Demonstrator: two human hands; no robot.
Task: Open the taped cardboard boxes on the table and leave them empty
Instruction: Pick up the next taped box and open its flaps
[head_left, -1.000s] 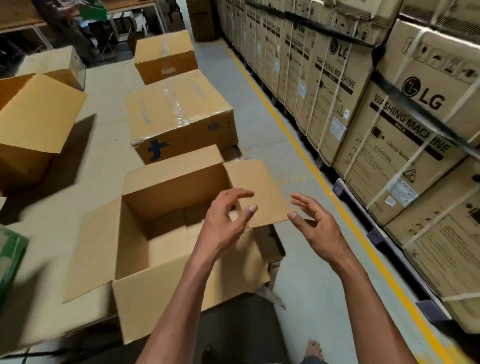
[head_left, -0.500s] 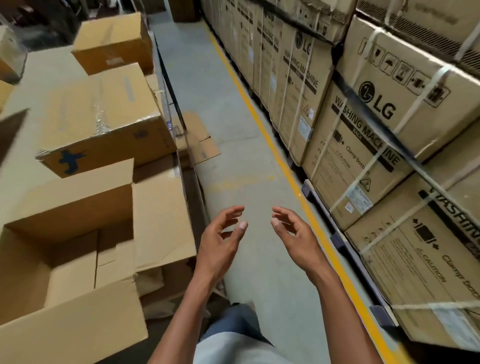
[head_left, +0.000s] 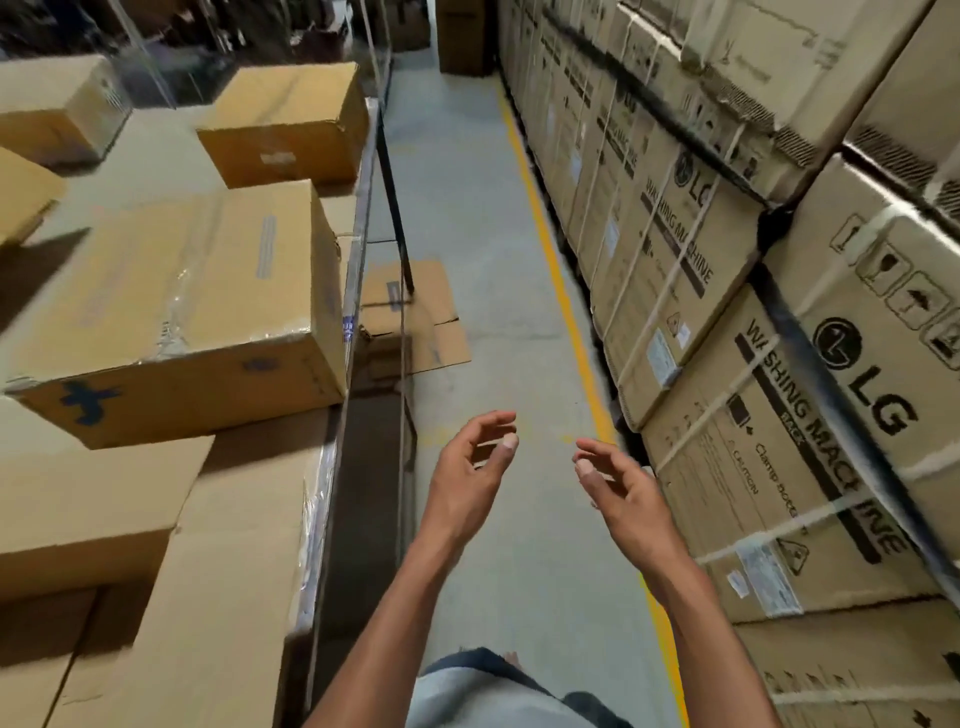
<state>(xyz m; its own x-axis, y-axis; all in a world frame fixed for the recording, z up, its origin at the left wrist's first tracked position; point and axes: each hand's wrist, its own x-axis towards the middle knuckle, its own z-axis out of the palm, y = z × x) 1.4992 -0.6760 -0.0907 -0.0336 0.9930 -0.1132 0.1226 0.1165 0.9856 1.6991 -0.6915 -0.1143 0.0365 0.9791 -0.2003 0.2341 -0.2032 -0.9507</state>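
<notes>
A large taped cardboard box (head_left: 197, 312) with a blue mark on its front sits on the table (head_left: 150, 156) at the left. Behind it stands a smaller taped box (head_left: 285, 119). The opened box (head_left: 171, 582) lies at the lower left, flaps spread, its inside mostly out of view. My left hand (head_left: 470, 475) and my right hand (head_left: 615, 486) hover over the aisle floor to the right of the table, palms facing each other, fingers loosely curled, holding nothing.
Strapped washing machine cartons (head_left: 779, 415) are stacked in a wall along the right. A yellow line (head_left: 566, 312) runs down the concrete aisle. Flattened cardboard (head_left: 415, 322) lies on the floor by the table's leg. More boxes (head_left: 57, 109) stand at the far left.
The view has swung right and forward along the aisle, so the opened box slid to the lower left. Both hands left the box flap and stay raised and empty.
</notes>
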